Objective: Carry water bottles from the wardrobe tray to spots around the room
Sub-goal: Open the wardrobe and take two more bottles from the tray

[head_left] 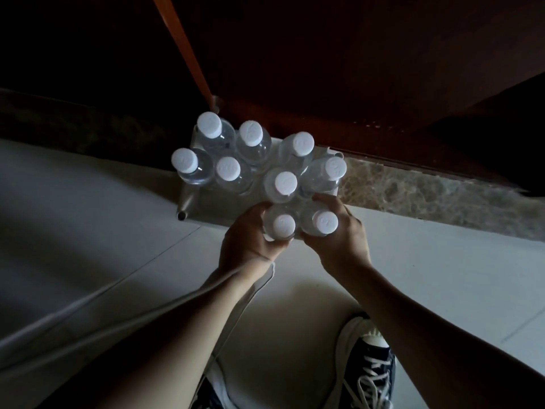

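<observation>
At tray (206, 208) front edge: left hand (247, 240) grips bottle (283, 227); right hand (339, 237) grips neighbouring bottle (324, 222).

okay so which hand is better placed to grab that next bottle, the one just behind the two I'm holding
Right. Both hands already grip a bottle, but the right hand has fingertips beside the middle bottle; the left hand sits farther from it.
</observation>
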`<action>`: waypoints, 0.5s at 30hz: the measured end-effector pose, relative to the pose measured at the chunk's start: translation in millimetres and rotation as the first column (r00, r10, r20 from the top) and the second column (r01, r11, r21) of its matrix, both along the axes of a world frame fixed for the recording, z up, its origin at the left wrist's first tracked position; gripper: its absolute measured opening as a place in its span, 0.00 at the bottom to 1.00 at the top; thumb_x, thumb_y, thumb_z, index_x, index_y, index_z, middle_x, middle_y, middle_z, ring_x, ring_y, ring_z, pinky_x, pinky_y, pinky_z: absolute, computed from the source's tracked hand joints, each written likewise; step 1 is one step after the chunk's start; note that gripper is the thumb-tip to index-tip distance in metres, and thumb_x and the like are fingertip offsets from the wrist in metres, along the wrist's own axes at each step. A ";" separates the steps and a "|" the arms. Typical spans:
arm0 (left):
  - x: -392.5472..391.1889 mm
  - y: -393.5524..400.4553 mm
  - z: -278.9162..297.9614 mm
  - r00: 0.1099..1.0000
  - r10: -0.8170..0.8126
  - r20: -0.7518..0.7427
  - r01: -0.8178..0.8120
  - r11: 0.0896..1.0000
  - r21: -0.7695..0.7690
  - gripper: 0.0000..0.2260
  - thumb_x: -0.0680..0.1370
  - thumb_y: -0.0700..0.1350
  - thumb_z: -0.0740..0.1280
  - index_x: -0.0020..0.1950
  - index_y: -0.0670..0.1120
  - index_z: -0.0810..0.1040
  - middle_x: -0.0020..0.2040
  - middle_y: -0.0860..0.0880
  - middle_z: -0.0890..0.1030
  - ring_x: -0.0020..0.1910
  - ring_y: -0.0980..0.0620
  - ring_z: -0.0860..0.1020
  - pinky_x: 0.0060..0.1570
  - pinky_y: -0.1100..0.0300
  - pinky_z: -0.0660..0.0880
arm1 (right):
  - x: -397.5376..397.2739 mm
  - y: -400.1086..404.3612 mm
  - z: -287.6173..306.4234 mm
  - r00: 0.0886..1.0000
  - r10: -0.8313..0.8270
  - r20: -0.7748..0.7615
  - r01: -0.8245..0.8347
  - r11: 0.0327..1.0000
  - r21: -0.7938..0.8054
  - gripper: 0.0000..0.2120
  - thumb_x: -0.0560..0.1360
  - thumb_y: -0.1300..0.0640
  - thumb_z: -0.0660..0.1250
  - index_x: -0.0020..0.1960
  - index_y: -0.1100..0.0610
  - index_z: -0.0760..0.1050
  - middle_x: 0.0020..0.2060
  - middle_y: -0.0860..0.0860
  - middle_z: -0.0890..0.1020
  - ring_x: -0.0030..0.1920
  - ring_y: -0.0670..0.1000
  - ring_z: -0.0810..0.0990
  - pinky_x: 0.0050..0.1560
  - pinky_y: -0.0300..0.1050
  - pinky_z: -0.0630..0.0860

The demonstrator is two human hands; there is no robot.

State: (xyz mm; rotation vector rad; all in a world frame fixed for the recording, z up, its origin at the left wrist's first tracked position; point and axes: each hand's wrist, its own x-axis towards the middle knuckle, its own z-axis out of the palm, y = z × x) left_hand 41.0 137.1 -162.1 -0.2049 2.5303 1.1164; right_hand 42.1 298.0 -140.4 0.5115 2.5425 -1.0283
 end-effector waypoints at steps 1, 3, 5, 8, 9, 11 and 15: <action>0.0 -1.1 5.3 1.000 -0.008 -0.021 0.007 1.000 -0.011 0.25 0.65 0.57 0.78 0.60 0.54 0.79 0.51 0.54 0.85 0.49 0.55 0.83 0.46 0.60 0.78 | 0.1 -1.0 5.5 1.000 -0.003 0.001 0.003 1.000 0.011 0.28 0.65 0.51 0.79 0.63 0.48 0.74 0.52 0.49 0.85 0.50 0.56 0.82 0.45 0.45 0.75; -0.8 -4.8 22.0 0.998 -0.015 -0.057 0.014 1.000 -0.016 0.24 0.64 0.56 0.79 0.58 0.53 0.80 0.51 0.55 0.85 0.49 0.56 0.82 0.45 0.64 0.75 | 1.0 -3.2 24.9 1.000 -0.010 -0.012 0.010 1.000 0.008 0.28 0.65 0.52 0.79 0.61 0.49 0.74 0.50 0.48 0.85 0.49 0.54 0.82 0.44 0.45 0.75; -1.5 -6.6 47.6 0.996 -0.015 -0.090 0.014 1.000 -0.005 0.25 0.64 0.56 0.79 0.58 0.51 0.80 0.51 0.55 0.85 0.48 0.56 0.82 0.44 0.69 0.72 | 0.8 -2.1 55.5 0.999 -0.014 -0.040 0.013 1.000 -0.018 0.28 0.64 0.53 0.79 0.61 0.50 0.73 0.48 0.48 0.84 0.47 0.52 0.82 0.44 0.46 0.76; -4.7 -11.1 110.3 0.988 -0.004 -0.153 0.012 0.999 0.053 0.25 0.64 0.60 0.76 0.55 0.49 0.80 0.46 0.56 0.83 0.42 0.59 0.79 0.42 0.77 0.69 | -9.8 0.3 122.5 0.998 -0.021 -0.057 0.017 0.998 -0.067 0.28 0.63 0.52 0.80 0.59 0.49 0.72 0.44 0.41 0.80 0.46 0.49 0.80 0.40 0.43 0.73; -7.2 -13.2 137.5 0.983 -0.005 -0.182 0.018 0.998 0.067 0.26 0.64 0.61 0.75 0.55 0.48 0.80 0.45 0.56 0.83 0.41 0.60 0.77 0.42 0.78 0.69 | -14.9 1.8 148.6 0.998 -0.017 -0.063 0.012 0.996 -0.092 0.29 0.62 0.52 0.80 0.59 0.48 0.71 0.43 0.40 0.80 0.46 0.48 0.80 0.39 0.42 0.73; -14.6 -18.9 195.6 0.976 -0.011 -0.218 0.037 0.993 0.116 0.24 0.66 0.62 0.74 0.54 0.47 0.79 0.45 0.56 0.83 0.42 0.59 0.78 0.42 0.76 0.69 | -26.0 4.4 205.8 0.997 -0.013 -0.081 0.000 0.987 -0.158 0.31 0.61 0.52 0.81 0.57 0.47 0.70 0.44 0.39 0.80 0.46 0.48 0.81 0.43 0.47 0.78; -33.9 -21.4 337.2 0.969 0.112 -0.218 -0.047 0.958 0.282 0.17 0.66 0.55 0.76 0.51 0.57 0.74 0.40 0.66 0.80 0.43 0.68 0.78 0.41 0.77 0.68 | -55.3 7.8 334.5 0.990 0.005 -0.138 -0.047 0.951 -0.305 0.28 0.61 0.52 0.82 0.55 0.47 0.72 0.44 0.41 0.82 0.46 0.41 0.82 0.44 0.41 0.80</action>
